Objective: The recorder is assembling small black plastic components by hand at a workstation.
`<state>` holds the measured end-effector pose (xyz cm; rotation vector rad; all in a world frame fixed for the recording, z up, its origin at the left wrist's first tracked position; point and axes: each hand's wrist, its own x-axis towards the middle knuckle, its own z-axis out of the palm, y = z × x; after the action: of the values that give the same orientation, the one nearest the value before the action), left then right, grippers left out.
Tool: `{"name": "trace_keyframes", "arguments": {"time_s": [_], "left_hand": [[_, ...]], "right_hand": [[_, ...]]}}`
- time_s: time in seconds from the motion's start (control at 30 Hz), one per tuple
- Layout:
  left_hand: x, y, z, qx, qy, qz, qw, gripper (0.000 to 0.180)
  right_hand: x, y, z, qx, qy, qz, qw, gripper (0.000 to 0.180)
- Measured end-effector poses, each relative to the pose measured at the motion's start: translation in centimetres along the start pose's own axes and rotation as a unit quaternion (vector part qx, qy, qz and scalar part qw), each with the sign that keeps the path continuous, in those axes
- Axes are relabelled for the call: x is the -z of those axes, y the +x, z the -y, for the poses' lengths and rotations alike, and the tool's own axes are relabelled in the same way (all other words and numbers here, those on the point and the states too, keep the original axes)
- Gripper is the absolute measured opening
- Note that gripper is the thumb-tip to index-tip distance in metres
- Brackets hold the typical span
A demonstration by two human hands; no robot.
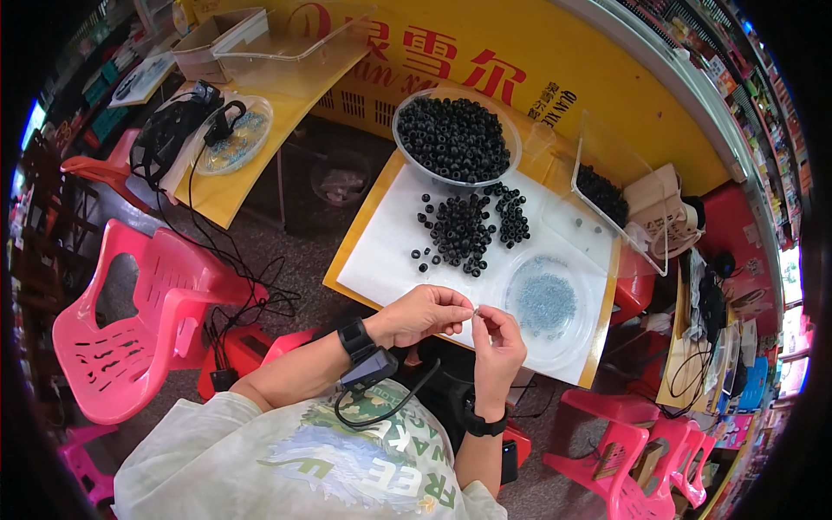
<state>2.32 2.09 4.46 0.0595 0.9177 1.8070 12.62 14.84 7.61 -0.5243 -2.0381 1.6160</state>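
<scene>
Over the near edge of the table, my left hand point(423, 310) and my right hand point(499, 341) meet fingertip to fingertip. Thumb and forefinger of each are pinched together on something tiny between them, too small to name. Just beyond lies a loose heap of black ring-like beads point(462, 227) on a white sheet point(381, 234). Behind the heap stands a round clear bowl point(516, 143) filled with more black beads point(455, 134). Right of my hands sits a shallow clear dish point(559, 354) holding many tiny pale blue pieces point(543, 297).
A clear bin point(646, 238) with dark pieces stands at the table's right corner. A second yellow table point(227, 195) to the left bears a dish and a black bag point(165, 130). Pink chairs point(139, 321) and black cables point(251, 295) lie to the left.
</scene>
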Motion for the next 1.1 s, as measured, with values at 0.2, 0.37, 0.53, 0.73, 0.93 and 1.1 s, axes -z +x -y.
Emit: {"name": "trace_keyframes", "arguments": {"time_s": [0.2,0.37,0.53,0.73,0.93,1.1], "left_hand": [[0.2,0.1,0.0,0.009,0.023,0.008,1.0,0.013],[0.4,0.4,0.4,0.032,0.004,0.004,0.999,0.013],[0.8,0.8,0.9,0.047,-0.036,0.009,0.998,0.012],[1.8,0.4,0.3,0.039,-0.047,-0.015,0.998,0.012],[2.4,0.0,-0.6,0.019,-0.06,-0.046,0.997,0.014],[2.3,0.0,-0.5,0.028,-0.051,-0.055,0.997,0.014]], "right_hand": [[1.0,-0.1,-0.7,-0.114,0.064,0.05,0.99,0.013],[0.8,0.1,-1.0,-0.068,0.027,0.038,0.997,0.013],[0.7,0.1,-1.0,-0.027,-0.002,-0.008,1.0,0.013],[6.9,2.1,-2.1,-0.019,-0.202,-0.096,0.974,0.013],[10.5,1.3,-4.7,0.009,-0.398,0.002,0.917,0.014],[11.4,1.0,-6.2,0.005,-0.392,0.021,0.92,0.017]]}}
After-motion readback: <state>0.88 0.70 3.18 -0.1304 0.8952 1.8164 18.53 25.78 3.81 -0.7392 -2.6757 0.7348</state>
